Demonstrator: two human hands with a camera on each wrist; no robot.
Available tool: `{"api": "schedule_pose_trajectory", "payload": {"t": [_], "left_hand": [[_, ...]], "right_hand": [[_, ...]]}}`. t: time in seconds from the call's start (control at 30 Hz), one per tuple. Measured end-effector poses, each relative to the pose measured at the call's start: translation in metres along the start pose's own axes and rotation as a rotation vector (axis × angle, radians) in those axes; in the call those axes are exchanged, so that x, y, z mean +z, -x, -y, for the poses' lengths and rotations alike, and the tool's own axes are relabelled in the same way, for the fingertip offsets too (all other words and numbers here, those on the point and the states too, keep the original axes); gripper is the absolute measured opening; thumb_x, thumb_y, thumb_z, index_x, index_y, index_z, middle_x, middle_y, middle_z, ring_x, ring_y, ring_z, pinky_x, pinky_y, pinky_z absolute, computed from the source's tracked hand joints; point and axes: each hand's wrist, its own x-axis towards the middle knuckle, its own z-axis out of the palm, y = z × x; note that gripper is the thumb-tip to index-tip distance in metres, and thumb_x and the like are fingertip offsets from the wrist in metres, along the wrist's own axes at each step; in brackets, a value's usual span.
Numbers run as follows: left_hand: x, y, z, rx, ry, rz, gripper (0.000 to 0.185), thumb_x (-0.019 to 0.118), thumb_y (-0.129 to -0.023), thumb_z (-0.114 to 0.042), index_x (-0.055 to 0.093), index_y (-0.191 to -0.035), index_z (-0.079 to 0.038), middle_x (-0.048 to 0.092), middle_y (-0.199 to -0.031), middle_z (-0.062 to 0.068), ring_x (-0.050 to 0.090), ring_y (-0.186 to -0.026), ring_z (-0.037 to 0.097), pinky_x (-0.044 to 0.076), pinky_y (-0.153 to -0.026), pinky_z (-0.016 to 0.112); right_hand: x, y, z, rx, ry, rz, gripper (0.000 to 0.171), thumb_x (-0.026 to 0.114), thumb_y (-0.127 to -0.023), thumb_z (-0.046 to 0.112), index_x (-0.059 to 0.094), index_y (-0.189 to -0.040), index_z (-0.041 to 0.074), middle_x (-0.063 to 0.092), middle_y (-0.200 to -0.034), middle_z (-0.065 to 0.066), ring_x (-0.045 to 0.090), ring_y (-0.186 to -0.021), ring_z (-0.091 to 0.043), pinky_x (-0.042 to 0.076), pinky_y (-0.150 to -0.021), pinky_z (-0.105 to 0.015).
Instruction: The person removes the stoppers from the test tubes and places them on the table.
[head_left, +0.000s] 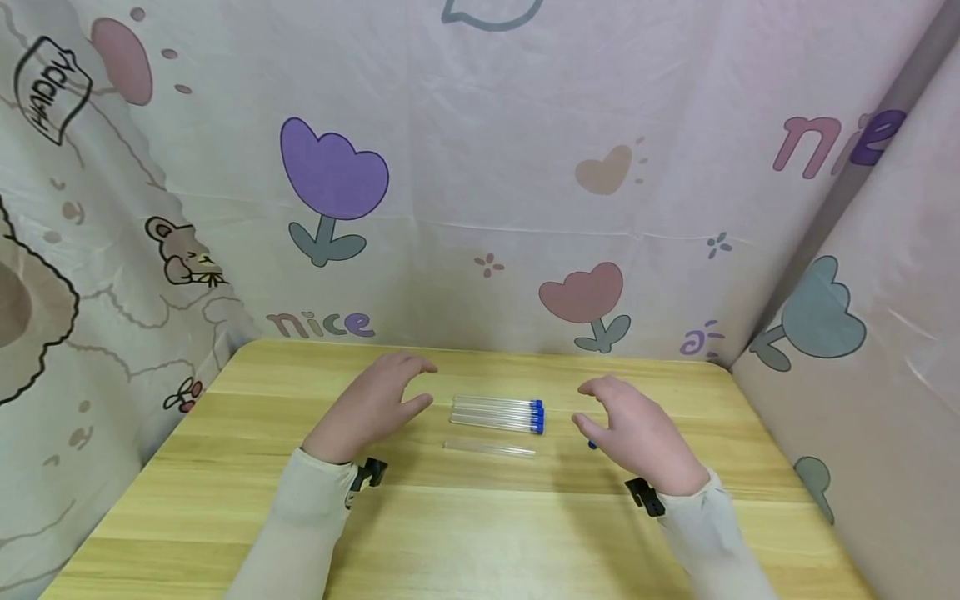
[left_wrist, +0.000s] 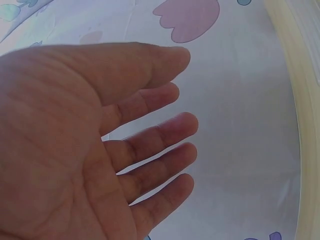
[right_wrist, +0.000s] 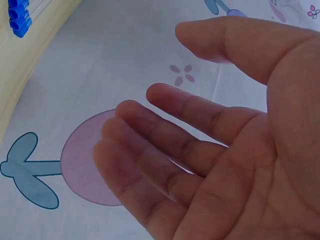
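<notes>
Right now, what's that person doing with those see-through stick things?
A person has both hands over the wooden table, but neither holds anything: the left hand and right hand are empty. Between them, a row of clear tubes lies with its blue ends toward the right hand. One clear tube without a blue end lies nearer the person. A small blue thing peeks out by the right hand, partly hidden.

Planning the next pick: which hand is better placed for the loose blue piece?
Probably the right hand: it holds nothing, and the blue piece shows beside it, partly hidden. The left hand is empty too, but sits across the tubes.
</notes>
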Motion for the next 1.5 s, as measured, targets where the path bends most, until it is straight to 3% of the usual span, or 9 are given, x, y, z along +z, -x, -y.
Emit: {"api": "schedule_pose_trajectory", "payload": {"t": [0.43,0.77,1.5], "left_hand": [[0.013,-0.004,-0.011,0.022,0.006,0.033,0.041,0.076,-0.096,-0.023,0.066,-0.132,-0.007,0.062,-0.136,0.011,0.058,-0.128,0.031,0.048,-0.108,0.049],[0.034,-0.011,-0.014,0.013,-0.043,0.117,0.030,0.075,-0.096,-0.022,0.071,-0.124,-0.012,0.067,-0.128,0.007,0.063,-0.119,0.028,0.053,-0.102,0.046],[0.045,-0.014,-0.016,-0.016,-0.026,0.167,0.029,0.071,-0.098,-0.022,0.071,-0.125,-0.013,0.069,-0.122,0.005,0.066,-0.107,0.021,0.055,-0.097,0.041]], "right_hand": [[0.003,0.002,0.001,0.003,0.020,0.003,0.042,0.073,-0.096,0.028,0.066,-0.129,0.004,0.067,-0.128,-0.011,0.065,-0.117,-0.032,0.054,-0.095,-0.052],[0.003,0.003,0.002,0.027,0.043,0.042,0.041,0.072,-0.096,0.030,0.066,-0.128,0.006,0.068,-0.127,-0.010,0.067,-0.116,-0.032,0.055,-0.093,-0.052],[0.002,0.003,0.005,0.065,0.047,0.107,0.038,0.071,-0.097,0.032,0.068,-0.126,0.007,0.071,-0.125,-0.009,0.069,-0.110,-0.028,0.056,-0.090,-0.050]]}}
